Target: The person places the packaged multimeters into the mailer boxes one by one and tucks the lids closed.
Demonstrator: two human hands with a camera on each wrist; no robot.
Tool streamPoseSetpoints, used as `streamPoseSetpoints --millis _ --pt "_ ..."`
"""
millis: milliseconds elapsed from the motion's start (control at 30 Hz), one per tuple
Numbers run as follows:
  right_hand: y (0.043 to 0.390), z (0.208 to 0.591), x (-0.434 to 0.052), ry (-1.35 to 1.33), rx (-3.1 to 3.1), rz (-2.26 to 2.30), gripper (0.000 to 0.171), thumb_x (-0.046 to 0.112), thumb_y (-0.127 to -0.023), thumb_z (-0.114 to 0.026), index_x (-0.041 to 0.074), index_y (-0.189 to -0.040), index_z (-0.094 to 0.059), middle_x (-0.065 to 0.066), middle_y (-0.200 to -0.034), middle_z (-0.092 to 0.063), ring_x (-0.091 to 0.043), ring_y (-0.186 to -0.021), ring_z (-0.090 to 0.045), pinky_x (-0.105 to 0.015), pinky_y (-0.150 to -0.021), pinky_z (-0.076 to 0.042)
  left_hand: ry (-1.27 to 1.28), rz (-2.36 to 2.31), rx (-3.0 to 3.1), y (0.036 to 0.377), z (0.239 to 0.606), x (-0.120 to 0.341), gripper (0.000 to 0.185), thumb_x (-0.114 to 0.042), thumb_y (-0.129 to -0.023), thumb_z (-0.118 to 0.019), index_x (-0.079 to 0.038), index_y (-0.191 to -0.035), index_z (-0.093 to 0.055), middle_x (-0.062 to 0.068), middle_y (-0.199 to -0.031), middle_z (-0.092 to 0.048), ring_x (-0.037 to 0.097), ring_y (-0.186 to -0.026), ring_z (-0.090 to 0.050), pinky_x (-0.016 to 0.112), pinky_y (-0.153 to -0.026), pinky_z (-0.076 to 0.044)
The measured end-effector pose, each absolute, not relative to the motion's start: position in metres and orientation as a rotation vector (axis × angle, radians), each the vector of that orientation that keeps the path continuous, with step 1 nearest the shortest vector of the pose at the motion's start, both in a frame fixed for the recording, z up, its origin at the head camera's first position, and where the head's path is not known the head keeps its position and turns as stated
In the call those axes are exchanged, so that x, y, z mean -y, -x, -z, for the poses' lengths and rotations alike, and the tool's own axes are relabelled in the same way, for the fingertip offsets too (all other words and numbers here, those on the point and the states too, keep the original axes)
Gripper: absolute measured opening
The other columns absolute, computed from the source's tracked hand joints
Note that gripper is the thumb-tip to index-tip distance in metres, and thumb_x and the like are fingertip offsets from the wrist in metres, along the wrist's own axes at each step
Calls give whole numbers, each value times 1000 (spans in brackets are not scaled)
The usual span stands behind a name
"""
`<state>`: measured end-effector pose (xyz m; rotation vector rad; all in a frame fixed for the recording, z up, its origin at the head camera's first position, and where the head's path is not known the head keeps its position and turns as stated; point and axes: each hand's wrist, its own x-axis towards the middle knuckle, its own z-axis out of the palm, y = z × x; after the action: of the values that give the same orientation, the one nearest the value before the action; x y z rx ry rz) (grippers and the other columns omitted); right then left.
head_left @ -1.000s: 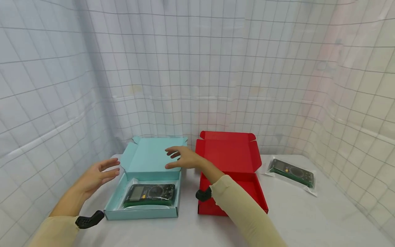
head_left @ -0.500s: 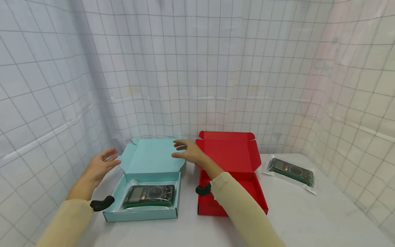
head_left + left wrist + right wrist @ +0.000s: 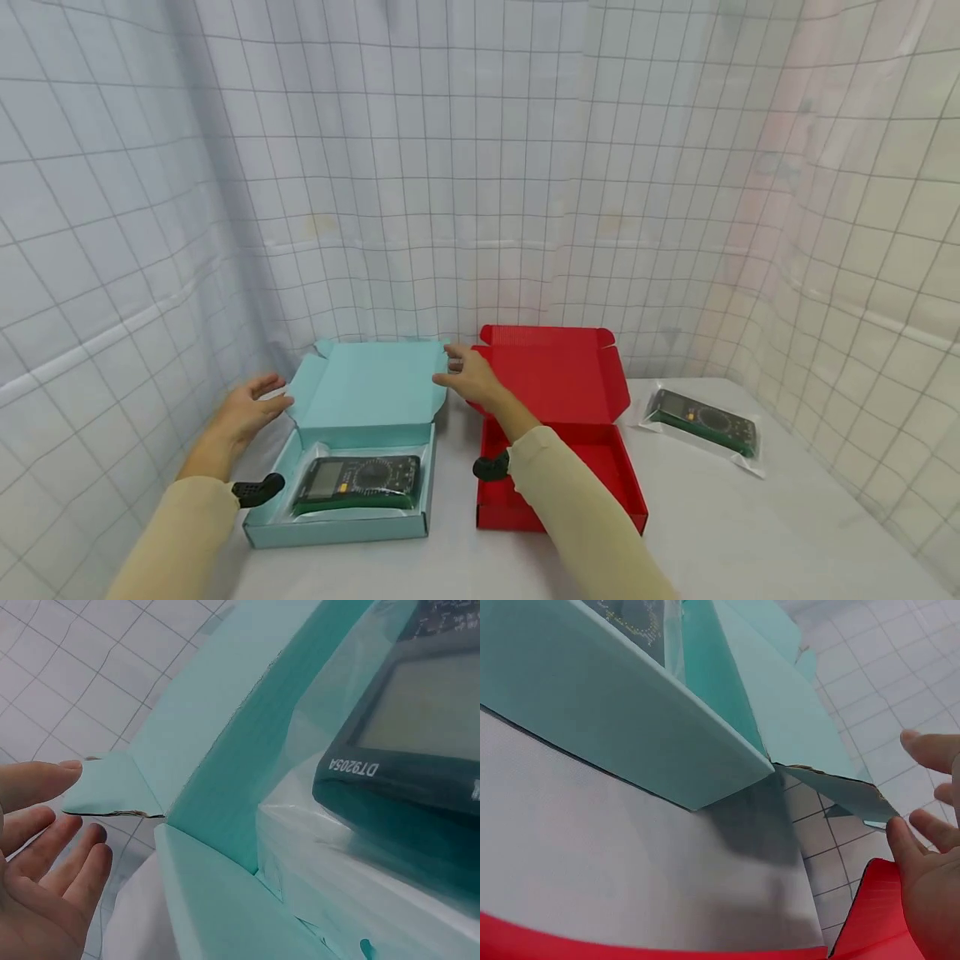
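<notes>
A teal cardboard box (image 3: 337, 531) lies with its lid (image 3: 378, 385) folded back. Inside it is a black and green multimeter (image 3: 360, 481) in a clear plastic bag; the left wrist view shows "DT9205A" on it. My left hand (image 3: 238, 414) is at the lid's left side, thumb and relaxed fingers around the small side flap (image 3: 112, 784) without a visible pinch. On the lid's other side is my right hand (image 3: 476, 379), a fingertip at the corner of the right flap (image 3: 840, 787). Its fingers are spread and loosely bent. Whether it touches the flap is unclear.
An open red cardboard box (image 3: 555, 383) stands right of the teal one, under my right forearm. Another bagged multimeter (image 3: 705, 421) lies on the white table (image 3: 780, 533) at the right. A grid-patterned curtain (image 3: 420, 167) surrounds the table at the back and sides.
My right hand has moved right, from over the teal lid to its right edge. My left hand has shifted slightly right, to the left flap. The boxes and multimeters stay in place.
</notes>
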<state>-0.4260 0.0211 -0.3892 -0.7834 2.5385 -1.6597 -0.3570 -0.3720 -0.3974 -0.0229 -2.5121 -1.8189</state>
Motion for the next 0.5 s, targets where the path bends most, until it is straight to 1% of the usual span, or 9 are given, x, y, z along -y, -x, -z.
streamPoseSetpoints --millis 67,100,167,233,300,367,400,500 --pt "425 390 -19 735 -2551 1662 72 18 -99 -71 -1 -158 -35 -21 -155 -46 -34 -136 -52 -48 -104 -50 16 1841 2521 359 400 371 79 -9 -106 -60 10 -160 -6 33 -164 -15 44 -147 -28 29 -104 -48" --pt "425 390 -18 705 -2564 1655 71 18 -99 -70 -2 -158 -36 -21 -153 -48 -35 -135 -52 -47 -104 -50 13 1866 2517 361 400 370 77 -9 -107 -58 10 -160 -7 33 -164 -16 43 -146 -31 32 -105 -47" --pt "424 391 -15 661 -2586 1627 68 16 -100 -69 -5 -156 -37 -22 -149 -52 -35 -133 -54 -47 -103 -51 9 1910 2505 363 402 368 72 -7 -107 -56 11 -160 -10 35 -163 -16 38 -140 -40 35 -105 -48" --pt "423 392 -12 619 -2602 1599 63 15 -100 -70 -6 -153 -42 -21 -146 -56 -35 -131 -55 -46 -103 -52 9 1926 2502 363 403 365 68 -5 -108 -54 12 -159 -12 36 -162 -18 28 -129 -52 33 -101 -52" --pt "421 394 -9 589 -2607 1583 59 14 -99 -70 -6 -150 -47 -20 -143 -58 -34 -129 -57 -46 -101 -53 18 1948 2489 362 404 364 65 -3 -108 -51 14 -158 -14 38 -160 -20 15 -116 -58 30 -96 -54" --pt "420 396 -7 558 -2575 1623 56 11 -99 -71 -5 -148 -50 -19 -142 -60 -34 -128 -58 -45 -100 -53 41 1964 2469 361 405 363 64 -1 -107 -50 15 -157 -13 39 -159 -19 4 -106 -60 28 -93 -56" --pt "419 397 -6 538 -2541 1663 55 10 -99 -71 -5 -147 -51 -19 -140 -61 -35 -126 -59 -45 -100 -54 50 1979 2454 360 405 363 64 0 -107 -50 16 -157 -13 40 -159 -18 1 -103 -59 27 -92 -56" --pt "418 399 -4 490 -2413 1806 50 7 -99 -69 -4 -146 -54 -18 -135 -64 -33 -122 -63 -44 -98 -55 83 2010 2417 357 407 364 65 0 -107 -51 16 -157 -13 39 -159 -19 -3 -100 -59 27 -92 -55"
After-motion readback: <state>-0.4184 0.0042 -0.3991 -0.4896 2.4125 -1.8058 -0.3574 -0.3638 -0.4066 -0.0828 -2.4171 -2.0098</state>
